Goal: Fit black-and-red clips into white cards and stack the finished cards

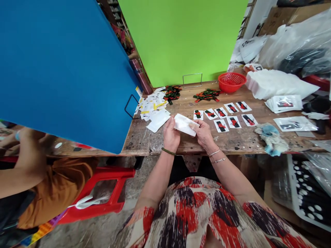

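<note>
A white plastic pouch (pixel 184 124) is held between my two hands above the table's front part. My left hand (pixel 171 136) grips its left edge, thumb on top. My right hand (pixel 204 134) pinches its right end. Just left of it lie some blank white pouches (pixel 158 120), beside a heap of small white and yellow slips (pixel 152 103). To the right of my hands, several white cards (pixel 221 126) are laid in two rows, each bearing a small black and red piece. Behind are two piles of black and red pieces, one on the left (pixel 172 93) and one on the right (pixel 207 95).
A red basket (pixel 232 82) stands at the back right near a green panel (pixel 181 38). Filled pouches (pixel 283 103) and a blue-white rag (pixel 271 137) lie on the right. The blue panel (pixel 64 69) separates a co-worker's arm (pixel 28 162) on the left.
</note>
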### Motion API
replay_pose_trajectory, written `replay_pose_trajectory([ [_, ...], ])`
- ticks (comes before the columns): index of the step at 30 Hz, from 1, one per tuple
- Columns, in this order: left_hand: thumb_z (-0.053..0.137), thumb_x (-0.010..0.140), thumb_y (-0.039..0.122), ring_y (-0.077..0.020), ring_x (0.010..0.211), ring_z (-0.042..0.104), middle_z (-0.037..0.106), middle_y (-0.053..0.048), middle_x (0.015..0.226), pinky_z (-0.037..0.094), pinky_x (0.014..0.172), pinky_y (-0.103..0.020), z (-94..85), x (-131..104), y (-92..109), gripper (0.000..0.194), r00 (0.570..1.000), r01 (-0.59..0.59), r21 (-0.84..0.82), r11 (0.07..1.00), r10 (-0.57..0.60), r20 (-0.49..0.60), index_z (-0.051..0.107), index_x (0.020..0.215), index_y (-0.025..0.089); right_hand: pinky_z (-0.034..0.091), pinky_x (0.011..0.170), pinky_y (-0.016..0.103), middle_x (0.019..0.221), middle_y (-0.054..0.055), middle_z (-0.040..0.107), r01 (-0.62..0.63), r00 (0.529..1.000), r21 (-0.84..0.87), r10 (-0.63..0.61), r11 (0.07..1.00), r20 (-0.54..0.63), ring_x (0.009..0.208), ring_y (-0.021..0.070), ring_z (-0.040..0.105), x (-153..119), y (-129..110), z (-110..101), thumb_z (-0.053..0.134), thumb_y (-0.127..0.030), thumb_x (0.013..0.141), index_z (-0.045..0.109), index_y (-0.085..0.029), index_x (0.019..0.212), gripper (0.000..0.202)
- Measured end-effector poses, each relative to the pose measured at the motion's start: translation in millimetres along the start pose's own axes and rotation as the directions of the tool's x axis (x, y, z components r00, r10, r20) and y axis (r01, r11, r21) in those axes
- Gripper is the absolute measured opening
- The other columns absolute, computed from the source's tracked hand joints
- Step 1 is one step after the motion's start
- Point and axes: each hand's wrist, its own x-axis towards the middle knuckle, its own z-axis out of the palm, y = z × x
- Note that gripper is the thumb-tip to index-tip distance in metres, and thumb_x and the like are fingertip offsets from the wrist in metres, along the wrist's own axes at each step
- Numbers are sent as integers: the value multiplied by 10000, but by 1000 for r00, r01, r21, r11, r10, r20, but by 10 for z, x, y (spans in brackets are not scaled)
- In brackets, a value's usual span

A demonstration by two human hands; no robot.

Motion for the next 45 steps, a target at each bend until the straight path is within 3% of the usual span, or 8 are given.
replay_pose_trajectory([
  [4,630,892,250,-164,918,697,740,-69,990,511,945,-318,39,-96,-104,185,983,182,-75,980,-179,44,669,1050,161,352,348,200,564,-73,560,-31,996,-58,36,998,84,427,77,445,0,64,39,840,-425,494,566,-186,774,459],
  [9,423,1004,290,-168,948,700,730,-66,940,518,966,-342,71,-21,-125,242,970,241,-129,962,-243,6,627,1039,166,381,408,214,573,-79,535,89,996,-397,-87,914,25,439,96,477,-5,140,-14,718,-367,630,497,-219,792,312],
  [13,392,1015,322,-146,795,685,695,-33,821,543,893,-339,98,154,-63,283,953,290,-62,955,-294,-73,611,914,175,483,623,256,737,-16,645,251,968,-730,-171,635,185,641,134,574,158,-80,-244,667,-298,708,597,-191,832,178],
  [17,454,994,372,-131,651,642,674,-22,769,555,811,-359,177,263,-63,285,919,391,-28,920,-391,-36,595,851,170,474,776,291,904,60,708,301,937,-918,-258,258,235,808,172,616,635,-489,-466,608,-200,783,666,-149,916,153],
  [20,535,959,364,-126,606,631,676,-34,757,557,760,-347,250,303,-135,254,870,490,34,871,-491,39,599,832,153,454,809,279,1000,93,722,248,960,-969,-138,-1,246,914,193,633,1032,-718,-480,616,-149,786,695,-139,991,220],
  [26,579,936,294,-124,581,633,678,-30,762,563,698,-329,372,406,-272,160,828,551,64,832,-555,86,607,869,151,446,789,252,1097,104,719,201,977,-935,132,-292,168,1004,213,647,1417,-865,-282,656,-210,815,698,-156,1107,300],
  [32,625,905,274,-123,567,631,668,-12,742,578,674,-321,455,545,-331,129,847,522,99,847,-529,52,605,854,158,452,740,260,929,123,740,191,972,-909,201,-371,122,912,235,665,1452,-889,-178,716,-191,754,735,-127,946,204],
  [45,688,856,358,-148,600,656,680,-32,775,590,743,-375,407,661,-434,218,852,486,246,839,-517,82,638,934,161,450,670,263,737,81,698,227,951,-908,282,-353,128,772,221,637,1579,-930,-98,718,-118,674,735,-146,822,151],
])
